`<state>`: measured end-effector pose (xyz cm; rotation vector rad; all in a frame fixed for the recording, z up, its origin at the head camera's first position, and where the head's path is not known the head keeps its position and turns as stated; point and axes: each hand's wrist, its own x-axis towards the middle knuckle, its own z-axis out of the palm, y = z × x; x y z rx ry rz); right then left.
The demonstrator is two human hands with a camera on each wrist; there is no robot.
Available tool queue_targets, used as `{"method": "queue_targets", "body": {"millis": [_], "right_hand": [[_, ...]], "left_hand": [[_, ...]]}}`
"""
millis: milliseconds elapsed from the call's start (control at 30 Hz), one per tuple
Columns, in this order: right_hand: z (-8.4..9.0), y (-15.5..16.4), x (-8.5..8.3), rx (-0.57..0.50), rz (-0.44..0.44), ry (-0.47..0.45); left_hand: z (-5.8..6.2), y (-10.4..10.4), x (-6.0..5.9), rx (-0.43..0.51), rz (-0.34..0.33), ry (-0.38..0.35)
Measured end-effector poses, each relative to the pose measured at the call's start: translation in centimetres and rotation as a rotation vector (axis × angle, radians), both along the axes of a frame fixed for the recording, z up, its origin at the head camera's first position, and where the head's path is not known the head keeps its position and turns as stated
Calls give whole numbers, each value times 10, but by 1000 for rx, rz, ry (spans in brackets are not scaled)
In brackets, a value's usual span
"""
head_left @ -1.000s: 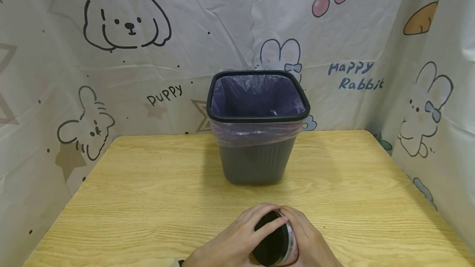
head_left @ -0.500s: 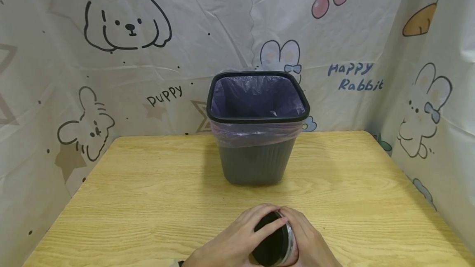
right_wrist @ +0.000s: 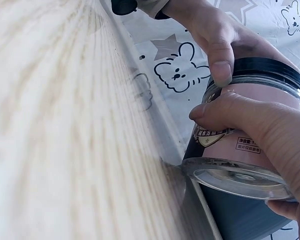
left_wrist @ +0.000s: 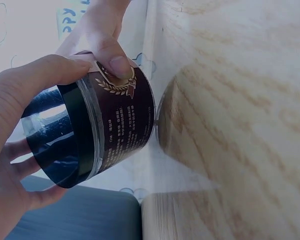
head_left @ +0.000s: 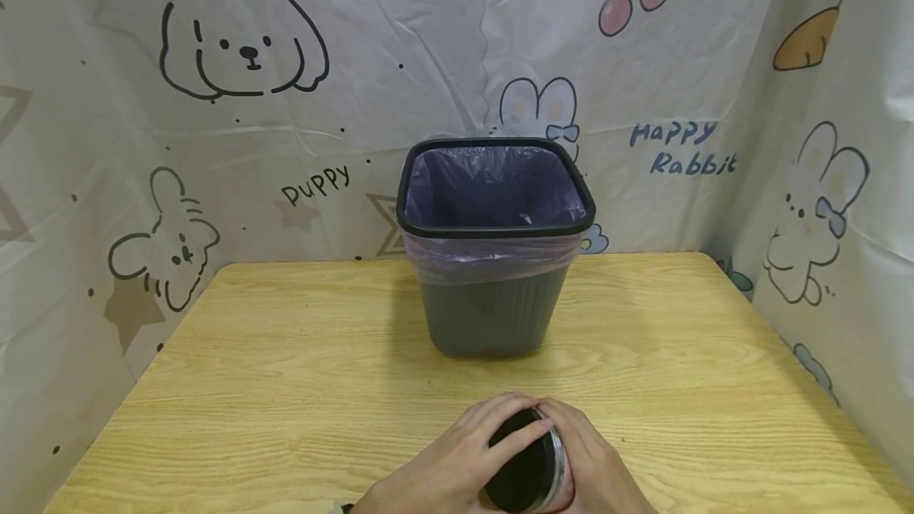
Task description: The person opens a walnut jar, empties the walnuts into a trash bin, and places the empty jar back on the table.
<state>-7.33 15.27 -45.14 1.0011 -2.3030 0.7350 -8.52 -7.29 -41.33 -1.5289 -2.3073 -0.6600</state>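
Note:
Both hands are around a clear jar [left_wrist: 125, 125] with a pink and dark brown label, low in the head view. My left hand [head_left: 457, 458] grips the jar's black lid [head_left: 520, 470], fingers spread across its top and edge. On the other side, my right hand [head_left: 603, 470] holds the jar's body. Its thumb lies over the label in the right wrist view, where part of the clear base [right_wrist: 240, 177] shows. The jar leans, its lid tipped toward the left hand and its base edge close over the table [head_left: 286, 387].
Behind the hands, a dark grey trash bin [head_left: 493, 312] stands on the table, lined with a purplish plastic bag [head_left: 493, 256] folded over its rim. A white curtain [head_left: 400, 93] printed with cartoon animals encloses the back and sides.

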Motion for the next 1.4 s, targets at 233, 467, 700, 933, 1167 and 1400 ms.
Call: {"method": "queue_targets", "body": {"millis": [233,467,700,933,1167,1400], "right_hand": [[-2,-1,1,-4,-11,-30],[0,0,-1,-18,3,5],[2,0,-2,-35,12,-12],[0,-1,0,-8,4,12],[-2,0,0,-6,-9,7],[-2,-1,0,-19,-10,-2]], "left_hand": [[1,-1,0,-6,2,27],[2,1,-1,-4,5,20],[3,1,-2,5,9,43],[3,-1,1,-2,15,53],[2,0,1,5,17,46],[2,-1,1,-21,2,63]]}}
